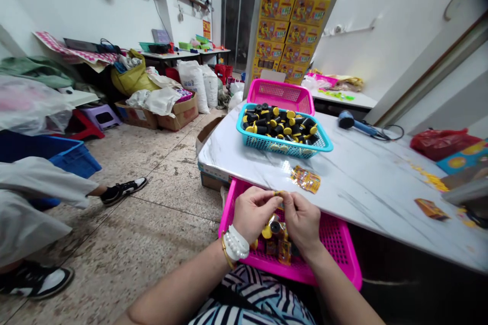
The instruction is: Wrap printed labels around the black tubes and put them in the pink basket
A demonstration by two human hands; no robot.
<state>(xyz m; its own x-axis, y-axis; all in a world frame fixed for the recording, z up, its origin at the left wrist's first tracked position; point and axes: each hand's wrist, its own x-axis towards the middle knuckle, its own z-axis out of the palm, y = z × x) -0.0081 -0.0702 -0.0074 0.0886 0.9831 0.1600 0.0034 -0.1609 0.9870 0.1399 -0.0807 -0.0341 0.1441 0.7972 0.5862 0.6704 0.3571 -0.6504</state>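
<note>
Above a pink basket (343, 249) at my lap, my left hand (253, 213) and my right hand (304, 219) meet, fingertips pinched together. Between them is a small yellow-orange printed wrapper (279, 193), mostly hidden by the fingers. Below, in the pink basket, lie small black pieces with yellow caps (267, 232) and several orange printed wrappers (284, 252). Just past my fingers, a flat bunch of similar shiny wrappers (305, 179) rests on the table. Further back stands a blue basket (285, 148) heaped with black, yellow-capped cylinders (280, 124).
The white marbled table (366, 188) holds a blue heat gun-like tool (356, 123) with a cord, a red plastic bag (444, 143) and another wrapper (431, 209). A second pink basket (282, 92) stands behind, before stacked yellow boxes (293, 35). Another person's shoe (124, 191) is at left.
</note>
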